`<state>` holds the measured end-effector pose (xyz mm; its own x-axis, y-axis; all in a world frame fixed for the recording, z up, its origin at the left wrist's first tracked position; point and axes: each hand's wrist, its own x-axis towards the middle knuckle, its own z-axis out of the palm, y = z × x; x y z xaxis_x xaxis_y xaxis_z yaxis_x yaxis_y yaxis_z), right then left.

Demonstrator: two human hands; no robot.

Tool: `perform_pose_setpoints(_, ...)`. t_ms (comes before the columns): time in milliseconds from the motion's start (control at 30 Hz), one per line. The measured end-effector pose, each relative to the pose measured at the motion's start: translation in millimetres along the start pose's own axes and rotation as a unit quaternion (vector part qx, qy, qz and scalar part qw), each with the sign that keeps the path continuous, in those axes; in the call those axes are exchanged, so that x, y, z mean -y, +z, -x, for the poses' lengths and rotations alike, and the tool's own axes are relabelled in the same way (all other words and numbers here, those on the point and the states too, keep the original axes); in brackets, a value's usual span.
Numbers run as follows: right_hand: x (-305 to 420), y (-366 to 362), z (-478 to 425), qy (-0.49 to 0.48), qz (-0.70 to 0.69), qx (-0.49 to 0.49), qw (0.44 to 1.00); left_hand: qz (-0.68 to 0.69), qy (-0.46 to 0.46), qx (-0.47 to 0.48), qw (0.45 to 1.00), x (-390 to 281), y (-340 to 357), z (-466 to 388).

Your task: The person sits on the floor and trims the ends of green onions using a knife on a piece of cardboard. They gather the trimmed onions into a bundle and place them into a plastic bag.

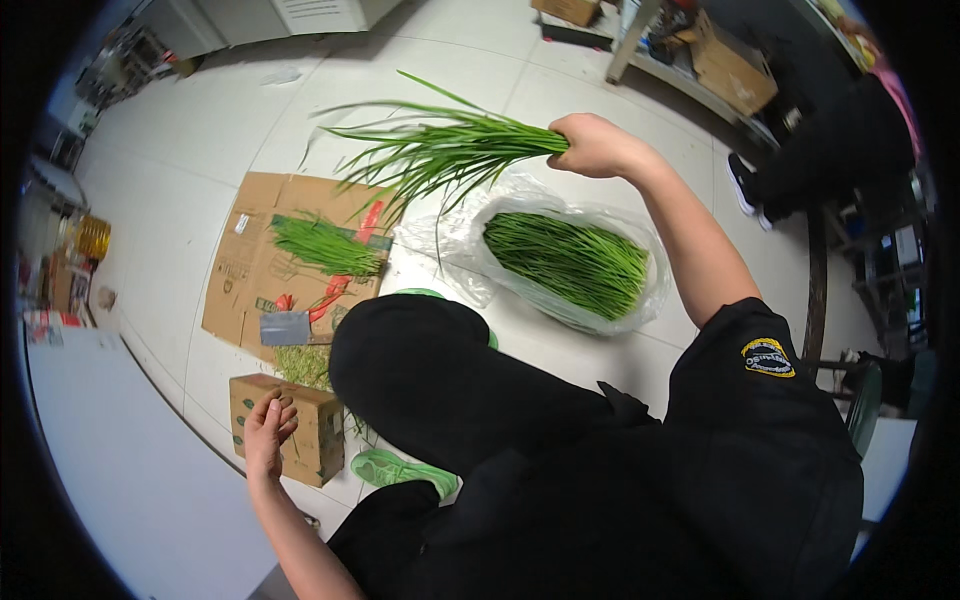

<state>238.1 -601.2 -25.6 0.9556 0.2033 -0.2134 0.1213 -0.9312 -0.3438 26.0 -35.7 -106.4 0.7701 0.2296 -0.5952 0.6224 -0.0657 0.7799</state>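
Note:
My right hand [596,145] grips a bunch of long green garlic chives [457,139] by its stem end, raised over the floor, with the leaf tips fanning to the left. Below it a clear plastic bag [660,289] lies on the floor, filled with more chives [566,259]. A smaller pile of chives [326,244] rests on a flattened cardboard sheet [244,277], near red tape. My left hand [268,435] is above a cardboard box [322,442], its fingers loosely curled; whether anything is between them is not clear.
Pale green trimmings [300,364] lie between the cardboard sheet and the box. A white surface [135,465] is at lower left. At upper right stands a low shelf [675,79] with boxes; another person's shoe [742,184] and dark trouser legs show nearby. A steel cabinet [247,19] is at the top.

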Motion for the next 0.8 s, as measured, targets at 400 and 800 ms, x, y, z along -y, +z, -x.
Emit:
perform_pose_setpoints(400,-90,22,93,0.105,-0.139,-0.119,0.978,-0.384,0.270,0.282,0.836,-198,309,8)
perform_pose_setpoints(800,-141,191,112,0.091,-0.220,-0.043,0.970,-0.566,0.177,0.144,0.792,-87,419,-138)
